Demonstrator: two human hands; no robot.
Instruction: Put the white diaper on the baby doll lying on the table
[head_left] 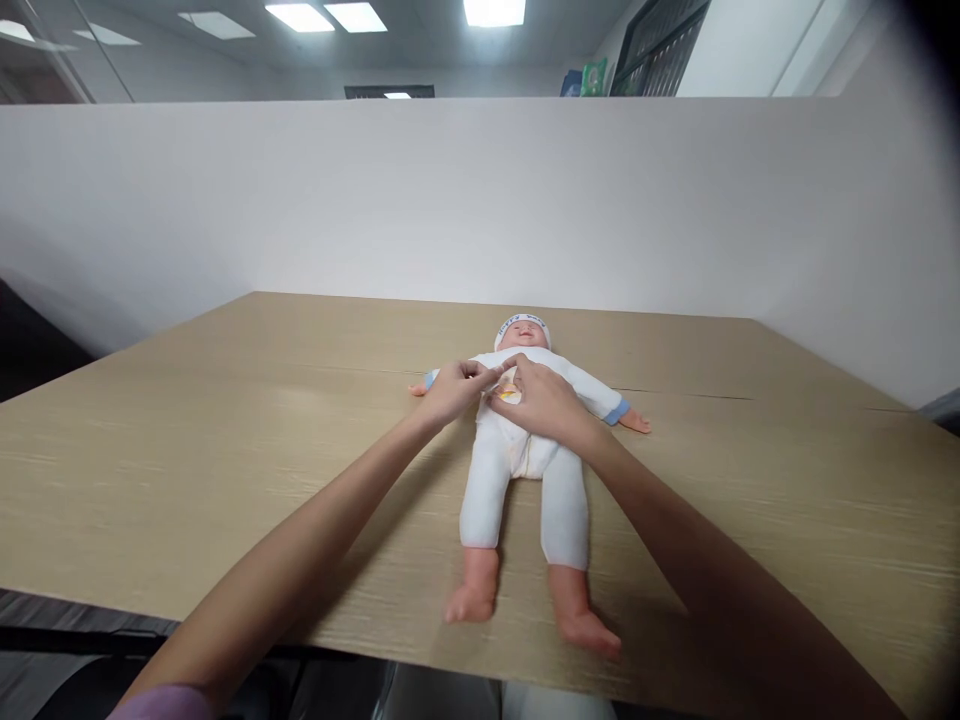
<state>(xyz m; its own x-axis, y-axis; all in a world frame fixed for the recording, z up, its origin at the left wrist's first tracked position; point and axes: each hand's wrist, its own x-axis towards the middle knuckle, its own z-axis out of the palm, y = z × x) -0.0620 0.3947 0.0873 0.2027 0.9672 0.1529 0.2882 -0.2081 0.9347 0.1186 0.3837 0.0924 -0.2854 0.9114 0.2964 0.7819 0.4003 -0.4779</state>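
Observation:
A baby doll (484, 500) in a white suit with blue cuffs and a white headband lies on its back, its head away from me. Around its hips is a white diaper (534, 462) with a small coloured print on the front. At the doll's waist, my left hand (461, 388) pinches the diaper's upper edge on the left side. My right hand (546, 398) is curled over the front of the diaper, thumb and forefinger on its waistband, close to the left fingertips. Both hands partly hide the doll's belly and the waistband.
The doll rests on a wide wood-coloured table (225, 450), its feet near the front edge. A white partition (450, 200) stands behind the table and along its right side. A dark object (37, 340) is at the far left.

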